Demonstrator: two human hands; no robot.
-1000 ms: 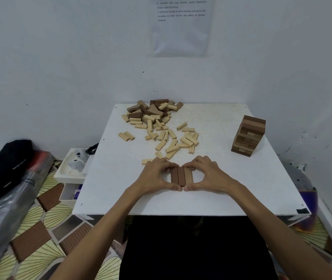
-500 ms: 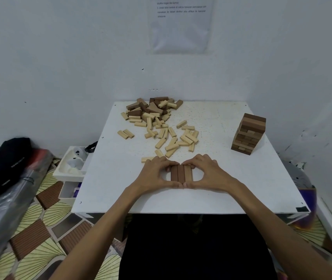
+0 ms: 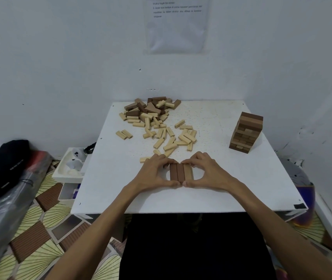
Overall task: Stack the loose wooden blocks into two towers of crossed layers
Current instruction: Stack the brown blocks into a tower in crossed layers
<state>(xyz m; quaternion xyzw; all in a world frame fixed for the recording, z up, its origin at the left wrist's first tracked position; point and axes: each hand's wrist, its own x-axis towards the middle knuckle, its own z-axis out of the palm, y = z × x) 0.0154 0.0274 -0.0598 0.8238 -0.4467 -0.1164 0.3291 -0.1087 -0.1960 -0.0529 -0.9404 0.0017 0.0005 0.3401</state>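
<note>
Both hands are closed around a flat row of three brown rectangular wooden blocks [image 3: 181, 172] just below the middle of the frame. The left hand [image 3: 153, 174] and the right hand [image 3: 207, 172] each curl fingers over the far ends and set a thumb against the near ends, with the thumb tips meeting. The three blocks lie side by side and touching on the white square table [image 3: 241, 178]. Their long axes run from the bottom of the frame toward the top, tilted very slightly. This looks like the base layer of the second tower. If one side is squeezed harder than the other, the row could skew or open a gap, and every crossed layer above would then lean. Letting go carelessly could also drag an outer block out of line. A pale loose block [image 3: 145, 159] lies just beside the left fingers and could be knocked. Above, toward the frame's centre, the scatter of pale wooden blocks [image 3: 171, 136] runs up into a heap of dark brown blocks [image 3: 151, 107]. The finished brown block tower [image 3: 246, 132] stands well apart at the right.
</note>
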